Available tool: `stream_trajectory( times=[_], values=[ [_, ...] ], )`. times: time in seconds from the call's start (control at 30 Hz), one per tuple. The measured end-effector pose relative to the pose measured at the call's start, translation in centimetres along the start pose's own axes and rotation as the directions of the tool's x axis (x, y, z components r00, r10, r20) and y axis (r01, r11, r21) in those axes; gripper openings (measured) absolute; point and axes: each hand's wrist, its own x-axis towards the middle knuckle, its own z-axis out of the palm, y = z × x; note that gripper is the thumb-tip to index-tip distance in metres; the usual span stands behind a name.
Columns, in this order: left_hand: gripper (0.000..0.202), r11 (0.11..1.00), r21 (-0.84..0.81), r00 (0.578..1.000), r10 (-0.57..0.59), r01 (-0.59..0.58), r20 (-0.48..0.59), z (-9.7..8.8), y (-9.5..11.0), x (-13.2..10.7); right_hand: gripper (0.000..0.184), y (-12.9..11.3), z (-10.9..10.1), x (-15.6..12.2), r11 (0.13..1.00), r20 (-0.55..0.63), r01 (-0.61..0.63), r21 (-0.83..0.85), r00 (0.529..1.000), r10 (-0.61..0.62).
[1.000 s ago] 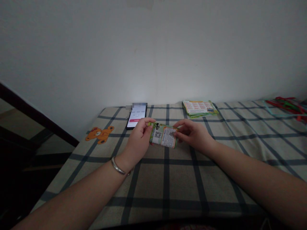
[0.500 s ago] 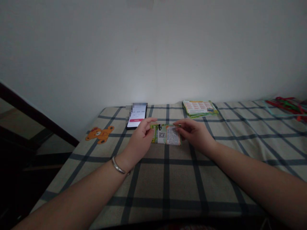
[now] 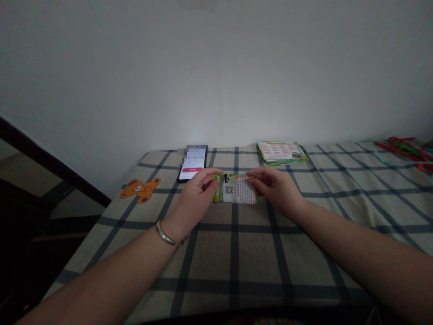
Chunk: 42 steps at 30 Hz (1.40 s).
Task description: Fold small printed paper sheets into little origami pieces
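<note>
Between my two hands is a small printed leaflet (image 3: 237, 192), green and white, with a QR code on its left half and lines of text on its right. My left hand (image 3: 199, 192) pinches its left edge between thumb and fingers. The upper right corner is pinched by my right hand (image 3: 275, 185). A silver bangle (image 3: 165, 234) circles my left wrist. Beyond the right hand lies a stack of similar leaflets (image 3: 282, 152), the top one showing a printed table.
A phone (image 3: 193, 164) with a timer on its screen lies behind my left hand. An orange bear cutout (image 3: 140, 190) is at the left. Red and green strips (image 3: 406, 151) lie at the far right. A checked cloth (image 3: 216, 262) covers the table, which meets a wall (image 3: 216, 81).
The leaflet looks flatter and turned more squarely toward me. Both hands keep their grip and have shifted only slightly.
</note>
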Motion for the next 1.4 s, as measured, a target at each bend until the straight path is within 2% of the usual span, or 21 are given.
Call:
stream_trajectory(
  times=[0.27, 0.53, 0.63, 0.7, 0.83, 0.93, 1.03, 1.13, 1.3, 1.4],
  values=[
    [0.02, 0.999, -0.016, 0.996, 0.032, -0.034, -0.078, 0.2, 0.3, -0.1, 0.028, -0.4, 0.2, 0.0, 0.999, 0.022, 0.035, -0.04, 0.999, -0.034],
    [0.02, 1.0, 0.01, 1.0, -0.012, 0.012, -0.017, 0.0, -0.7, 0.3, 0.021, 0.6, 0.3, 0.1, 0.997, -0.01, 0.021, -0.077, 1.0, -0.022],
    [0.019, 0.995, 0.093, 0.999, -0.032, 0.029, 0.038, -0.3, -1.1, 0.5, 0.017, 0.5, -0.1, 0.2, 0.988, -0.005, 0.022, -0.151, 1.0, -0.023],
    [0.018, 0.979, 0.204, 0.998, -0.031, 0.017, 0.062, -0.5, -1.2, 0.6, 0.016, 0.4, -0.3, 0.3, 0.981, 0.013, 0.015, -0.195, 1.0, -0.012],
    [0.017, 0.88, 0.471, 0.995, 0.016, -0.062, 0.101, -0.7, -0.9, 0.4, 0.012, 0.3, -0.7, 0.6, 0.958, 0.062, 0.004, -0.288, 0.998, 0.015],
    [0.017, 0.799, 0.58, 0.985, 0.079, -0.156, 0.156, -0.7, -0.5, 0.4, 0.009, 0.0, -0.8, 0.7, 0.926, 0.098, 0.007, -0.376, 0.995, 0.032],
    [0.018, 0.73, 0.642, 0.971, 0.136, -0.232, 0.196, -0.7, -0.4, 0.6, 0.008, -0.3, -0.8, 0.8, 0.898, 0.115, 0.019, -0.441, 0.993, 0.036],
    [0.019, 0.687, 0.679, 0.965, 0.154, -0.26, 0.213, -0.8, -0.7, 0.7, 0.007, -0.5, -0.7, 0.8, 0.878, 0.118, 0.024, -0.478, 0.992, 0.038],
    [0.017, 0.51, 0.787, 0.938, 0.193, -0.347, 0.289, -0.8, -1.2, 0.8, 0.008, -0.6, -0.5, 1.0, 0.857, 0.148, 0.033, -0.514, 0.988, 0.051],
    [0.017, 0.451, 0.809, 0.926, 0.206, -0.376, 0.315, -0.8, -1.1, 0.8, 0.008, -0.4, -0.4, 1.1, 0.839, 0.153, 0.061, -0.541, 0.988, 0.027]
  ],
)
